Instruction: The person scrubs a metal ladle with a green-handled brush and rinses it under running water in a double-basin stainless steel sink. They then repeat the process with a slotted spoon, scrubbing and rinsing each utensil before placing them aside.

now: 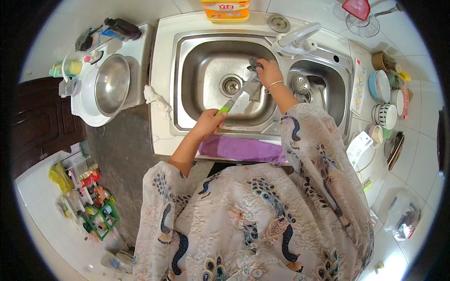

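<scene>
Over the left basin [197,61] of a double steel sink, my left hand [209,123] is closed round the green end of a long-handled metal spatula [238,97]. The spatula slants up to the right, with its flat blade near the basin's right side. My right hand [269,73] pinches a dark grey scouring pad [254,64] at the spatula's far end. Its fingers partly hide where pad and metal meet. The drain [231,86] lies just left of the spatula. In the smaller right basin [332,75] rest a slotted spoon [300,84] and another metal utensil.
A white tap [300,38] stands behind the sink. A purple cloth [241,149] lies along the front edge, a white rag [158,100] at the left. A steel bowl [112,85] leans on the left. Several bowls [385,116] line the right. An orange-yellow tub [226,10] stands behind.
</scene>
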Available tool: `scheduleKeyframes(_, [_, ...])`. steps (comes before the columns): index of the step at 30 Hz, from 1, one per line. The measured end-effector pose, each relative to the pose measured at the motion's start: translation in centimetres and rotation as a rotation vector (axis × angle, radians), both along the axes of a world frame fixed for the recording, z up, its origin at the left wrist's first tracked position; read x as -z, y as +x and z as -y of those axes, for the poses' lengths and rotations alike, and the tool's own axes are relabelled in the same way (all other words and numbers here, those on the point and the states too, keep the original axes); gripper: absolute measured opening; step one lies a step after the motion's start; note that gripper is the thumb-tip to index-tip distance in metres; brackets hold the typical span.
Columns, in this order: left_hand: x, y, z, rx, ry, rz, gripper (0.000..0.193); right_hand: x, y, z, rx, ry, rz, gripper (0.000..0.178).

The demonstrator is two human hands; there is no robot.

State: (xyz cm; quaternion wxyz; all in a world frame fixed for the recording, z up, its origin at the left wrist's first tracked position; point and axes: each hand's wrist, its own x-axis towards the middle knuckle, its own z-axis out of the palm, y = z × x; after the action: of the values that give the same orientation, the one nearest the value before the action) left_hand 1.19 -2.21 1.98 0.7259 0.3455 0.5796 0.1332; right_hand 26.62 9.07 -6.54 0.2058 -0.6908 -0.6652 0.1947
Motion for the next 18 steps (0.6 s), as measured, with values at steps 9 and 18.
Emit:
scheduleKeyframes(9, [-3.5, -2.9, 1.0, -0.018, 0.082, -0.035, 0.022, -0.7, 1.1, -3.7, -0.061, -0.05, -0.198, 0.028])
scheduleKeyframes(18, [-3.5, -5.7, 1.0, 0.567, 0.797, -0.693, 0.018, -7.4, 2.8, -2.5, 0.112, -0.57, -1.273, 0.039])
